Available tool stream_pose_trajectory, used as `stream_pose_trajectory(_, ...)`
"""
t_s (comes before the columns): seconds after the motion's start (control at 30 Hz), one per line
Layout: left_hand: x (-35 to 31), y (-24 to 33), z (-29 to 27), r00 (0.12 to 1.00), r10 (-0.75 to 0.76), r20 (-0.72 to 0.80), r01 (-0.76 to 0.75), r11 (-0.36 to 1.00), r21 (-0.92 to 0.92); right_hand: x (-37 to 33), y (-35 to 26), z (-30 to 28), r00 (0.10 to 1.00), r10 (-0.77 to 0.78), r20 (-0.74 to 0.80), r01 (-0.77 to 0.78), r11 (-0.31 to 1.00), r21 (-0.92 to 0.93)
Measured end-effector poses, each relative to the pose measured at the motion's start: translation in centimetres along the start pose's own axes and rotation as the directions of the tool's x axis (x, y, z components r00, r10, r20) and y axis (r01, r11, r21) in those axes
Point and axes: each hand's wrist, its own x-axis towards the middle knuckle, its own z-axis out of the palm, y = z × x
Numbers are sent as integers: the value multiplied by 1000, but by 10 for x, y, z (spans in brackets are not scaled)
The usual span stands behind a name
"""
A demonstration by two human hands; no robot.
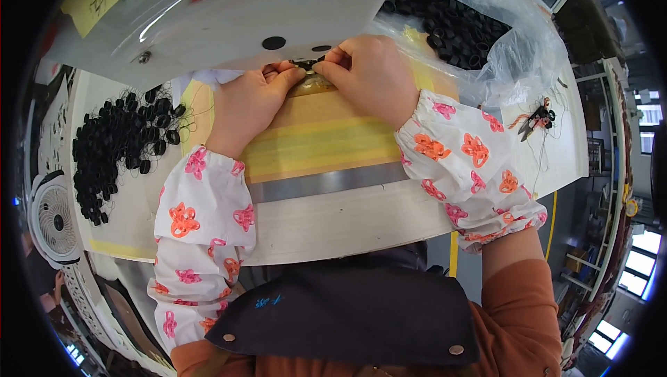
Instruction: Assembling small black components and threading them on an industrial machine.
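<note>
Pale worktable (340,221) with yellow tape strips (313,142) across middle; pale machine housing (333,9) overhead; left hand (250,103) and right hand (372,75) meet just below its lower edge; small black piece (311,64) between fingertips, thumb and forefinger of each hand pinching either side, other fingers curled, partly hidden; heap of black loops (114,144) with loose threads on table, left; open clear plastic bag (535,47) of more black loops, right; snips (534,124) near bag; white fan (55,217) far left.
</note>
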Motion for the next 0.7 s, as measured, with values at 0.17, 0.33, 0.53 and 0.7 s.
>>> stream_pose_trajectory(0.17, 1, 2, 5, 1000, 12, -19, -12, 1000, 17, -2, 8, -1, 1000, -11, -24, 12, 999, 45)
stream_pose_trajectory(0.33, 4, -6, 4, 997, 74, -31, -75, 997, -31, -3, 8, 2, 999, 7, -54, -3, 997, 74)
stream_pose_trajectory(0.53, -14, -2, 6, 918, 368, -148, -333, 918, 216, -11, 7, 2, 994, -65, -90, 67, 998, 18)
stream_pose_trajectory(0.7, -46, 1, 5, 813, 569, 126, -581, 807, 102, -24, -6, 3, 994, 92, 55, -103, 963, 248)
